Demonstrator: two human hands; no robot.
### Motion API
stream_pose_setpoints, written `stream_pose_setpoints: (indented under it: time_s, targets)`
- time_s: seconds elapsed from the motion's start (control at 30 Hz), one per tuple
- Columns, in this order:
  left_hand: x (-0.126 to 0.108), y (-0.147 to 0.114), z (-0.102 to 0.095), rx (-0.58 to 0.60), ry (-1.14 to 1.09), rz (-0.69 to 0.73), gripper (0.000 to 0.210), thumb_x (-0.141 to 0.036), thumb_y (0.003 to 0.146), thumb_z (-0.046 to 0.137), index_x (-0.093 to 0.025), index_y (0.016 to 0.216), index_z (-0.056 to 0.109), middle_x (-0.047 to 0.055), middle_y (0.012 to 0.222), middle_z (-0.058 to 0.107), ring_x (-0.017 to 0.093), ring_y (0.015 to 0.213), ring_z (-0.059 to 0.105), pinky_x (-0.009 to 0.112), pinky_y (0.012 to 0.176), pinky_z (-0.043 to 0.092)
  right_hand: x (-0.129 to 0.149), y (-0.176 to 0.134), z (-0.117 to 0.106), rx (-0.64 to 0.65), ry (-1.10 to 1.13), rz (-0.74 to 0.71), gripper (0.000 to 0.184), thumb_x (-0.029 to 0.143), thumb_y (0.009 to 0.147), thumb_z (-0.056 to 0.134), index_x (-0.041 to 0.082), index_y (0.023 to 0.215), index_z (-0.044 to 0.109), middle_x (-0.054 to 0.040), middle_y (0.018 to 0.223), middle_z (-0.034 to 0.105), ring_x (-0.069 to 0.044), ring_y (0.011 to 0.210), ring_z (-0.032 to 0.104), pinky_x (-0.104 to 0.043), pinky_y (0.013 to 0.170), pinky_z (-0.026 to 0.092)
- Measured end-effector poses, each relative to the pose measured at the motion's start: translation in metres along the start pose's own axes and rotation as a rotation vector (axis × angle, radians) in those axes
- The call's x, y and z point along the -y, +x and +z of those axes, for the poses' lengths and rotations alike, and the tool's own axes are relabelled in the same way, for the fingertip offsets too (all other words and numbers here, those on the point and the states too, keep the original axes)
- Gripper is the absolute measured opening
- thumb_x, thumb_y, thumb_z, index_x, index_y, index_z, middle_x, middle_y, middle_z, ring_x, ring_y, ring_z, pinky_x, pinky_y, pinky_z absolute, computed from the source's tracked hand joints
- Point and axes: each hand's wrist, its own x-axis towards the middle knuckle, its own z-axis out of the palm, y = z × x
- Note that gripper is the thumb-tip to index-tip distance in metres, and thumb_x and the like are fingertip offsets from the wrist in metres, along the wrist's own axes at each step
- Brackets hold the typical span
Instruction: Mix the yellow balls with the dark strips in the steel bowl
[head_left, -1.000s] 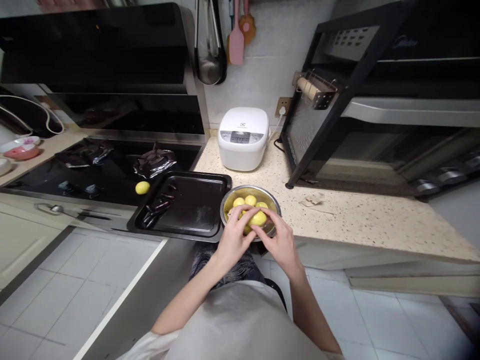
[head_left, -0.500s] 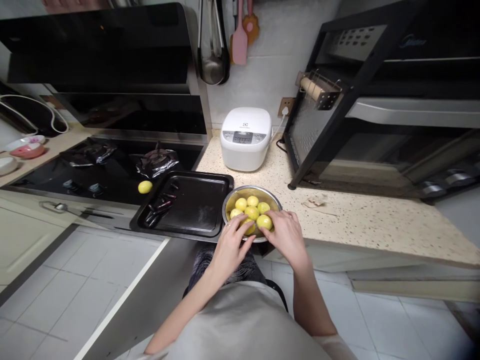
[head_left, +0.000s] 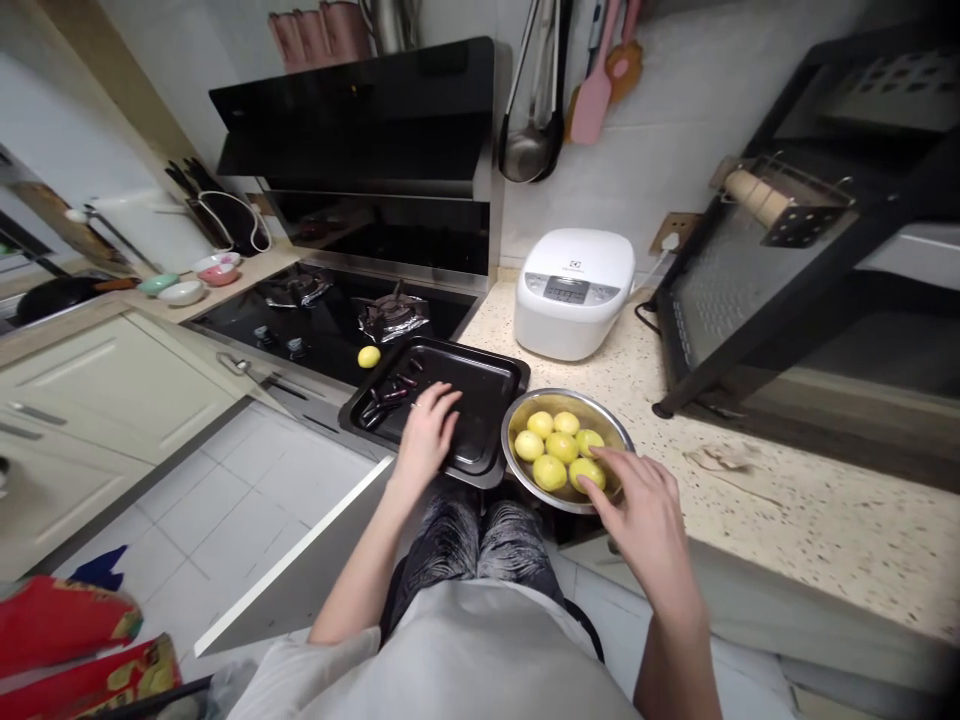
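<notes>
Left hand: mine [head_left: 429, 432] has left the bowl since half a second ago and is now over the baking tray [head_left: 484, 390], fingers loosely spread, nothing visible in them; I cannot tell whether it touches the tray.
Right hand: mine [head_left: 636, 500] is at the bowl's right side, thumb and fingertips parted around the front-right fruit [head_left: 586, 476]; whether they grip it, I cannot tell.
Bowl: round metal bowl [head_left: 592, 412], just right of the tray, with seven yellow fruits inside, counting that one.
Tray: black and rectangular, with several dark, glossy pieces [head_left: 382, 405] lying along its left side.
Lone fruit: one more yellow fruit [head_left: 368, 357] sits on the front of the black cooktop [head_left: 330, 320], just beyond the tray's left corner.
Rice cooker: white [head_left: 574, 300], lid down, behind the bowl on the speckled counter [head_left: 757, 540].
</notes>
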Motion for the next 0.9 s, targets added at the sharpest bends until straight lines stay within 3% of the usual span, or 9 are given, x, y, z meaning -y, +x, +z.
stream_pose_setpoints:
  time_s: [0.13,0.23,0.33,0.63,0.9]
  targets:
    - [0.046,0.017,-0.024,0.062,0.344,-0.205,0.029,-0.013,0.098,0.053,-0.017,0.122,0.069,0.015,0.13,0.069,0.032,0.127,0.061,0.049,0.111,0.049,0.008,-0.004,-0.002,-0.096,0.098,0.007,0.028,0.045,0.105,0.053,0.024,0.117,0.067,-0.008,0.115,0.076,-0.029,0.106,0.069,-0.048,0.102,0.044]
    - [0.06,0.022,-0.033,0.129,0.545,-0.347,0.025,-0.019,0.098,0.056,-0.017,0.119,0.07,0.015,0.123,0.07,0.034,0.121,0.063,0.046,0.102,0.051,0.01,-0.005,0.0,-0.143,0.118,0.014,0.023,0.042,0.105,0.055,0.024,0.113,0.068,-0.0076,0.112,0.077,-0.028,0.104,0.07,-0.047,0.099,0.046]
    - [0.063,0.025,-0.033,0.153,0.637,-0.394,0.023,-0.023,0.098,0.057,-0.018,0.116,0.07,0.014,0.119,0.069,0.032,0.116,0.065,0.043,0.098,0.05,0.012,-0.006,0.001,-0.172,0.123,0.008,0.019,0.038,0.104,0.058,0.024,0.112,0.069,-0.0068,0.11,0.078,-0.028,0.103,0.07,-0.045,0.097,0.047]
    - [0.071,0.029,-0.027,0.132,0.618,-0.366,0.017,-0.025,0.094,0.058,-0.017,0.103,0.07,0.014,0.111,0.068,0.033,0.109,0.066,0.04,0.092,0.051,0.013,-0.009,-0.004,-0.191,0.131,0.028,0.013,0.029,0.102,0.062,0.023,0.111,0.07,-0.0053,0.108,0.078,-0.025,0.1,0.07,-0.043,0.095,0.047]
    - [0.05,0.035,-0.016,0.005,0.428,-0.273,0.009,-0.025,0.093,0.058,-0.02,0.099,0.063,0.011,0.105,0.072,0.032,0.106,0.066,0.043,0.094,0.052,0.012,-0.01,-0.007,-0.195,0.136,0.046,0.012,0.027,0.102,0.062,0.024,0.111,0.07,-0.0048,0.106,0.078,-0.025,0.099,0.07,-0.044,0.096,0.047]
